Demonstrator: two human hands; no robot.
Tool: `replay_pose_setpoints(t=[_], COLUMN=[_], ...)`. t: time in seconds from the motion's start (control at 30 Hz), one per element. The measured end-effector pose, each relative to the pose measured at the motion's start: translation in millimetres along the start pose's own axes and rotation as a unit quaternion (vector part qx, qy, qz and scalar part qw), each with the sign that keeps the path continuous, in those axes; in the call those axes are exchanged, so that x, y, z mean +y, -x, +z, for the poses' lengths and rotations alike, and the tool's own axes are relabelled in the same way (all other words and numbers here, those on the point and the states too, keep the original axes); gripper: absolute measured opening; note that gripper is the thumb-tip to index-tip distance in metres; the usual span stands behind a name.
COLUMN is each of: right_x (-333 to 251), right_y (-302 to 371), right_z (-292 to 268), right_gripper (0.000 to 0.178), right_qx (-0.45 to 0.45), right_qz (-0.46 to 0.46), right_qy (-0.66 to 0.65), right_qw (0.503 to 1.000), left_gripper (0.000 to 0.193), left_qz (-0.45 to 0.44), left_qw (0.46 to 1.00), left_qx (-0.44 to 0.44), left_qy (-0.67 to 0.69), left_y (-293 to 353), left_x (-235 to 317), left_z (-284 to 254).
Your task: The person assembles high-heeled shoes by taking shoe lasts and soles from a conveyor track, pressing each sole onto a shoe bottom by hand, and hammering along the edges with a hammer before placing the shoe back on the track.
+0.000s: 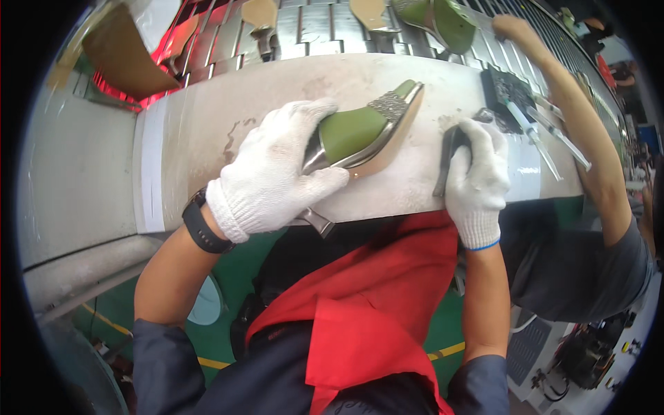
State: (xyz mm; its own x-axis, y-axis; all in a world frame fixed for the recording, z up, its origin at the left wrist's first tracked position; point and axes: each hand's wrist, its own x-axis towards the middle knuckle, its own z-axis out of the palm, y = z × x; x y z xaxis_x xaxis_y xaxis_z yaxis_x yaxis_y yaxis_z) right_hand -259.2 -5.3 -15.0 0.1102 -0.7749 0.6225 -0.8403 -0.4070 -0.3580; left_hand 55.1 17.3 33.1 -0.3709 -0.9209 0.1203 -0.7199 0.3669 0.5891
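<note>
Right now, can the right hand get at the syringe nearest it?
Probably yes: bare worktable separates the right hand from the syringe, though the hand grips a dark curved object.

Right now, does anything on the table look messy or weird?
Yes, brownish smears on the pale tabletop, just left of the gloved left hand. They look odd because they're darker than the surface around them. I can't tell what made them.
</note>
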Motion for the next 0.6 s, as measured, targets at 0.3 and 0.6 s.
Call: replay_pose_setpoints(t=[0.3, 0.6], right_x=[-20.8, -67.5], right_y=[-12.8, 21.8], right_z=[-33.6, 3.3], right_gripper=[0.040, 0.046], right_qx=[-0.167, -0.028], right_qz=[0.087, 0.310], right_qy=[-0.144, -0.588], right_qw=[0.971, 0.746], left_gripper=[0.097, 0.102], left_qz=[0.070, 0.112], left_qw=[0.994, 0.992], left_qx=[-0.066, -0.057], left_qy=[0.048, 0.013], left_y=[-44.2, -46.2], left_x=[13.7, 10.4], left_z=[4.6, 7.7])
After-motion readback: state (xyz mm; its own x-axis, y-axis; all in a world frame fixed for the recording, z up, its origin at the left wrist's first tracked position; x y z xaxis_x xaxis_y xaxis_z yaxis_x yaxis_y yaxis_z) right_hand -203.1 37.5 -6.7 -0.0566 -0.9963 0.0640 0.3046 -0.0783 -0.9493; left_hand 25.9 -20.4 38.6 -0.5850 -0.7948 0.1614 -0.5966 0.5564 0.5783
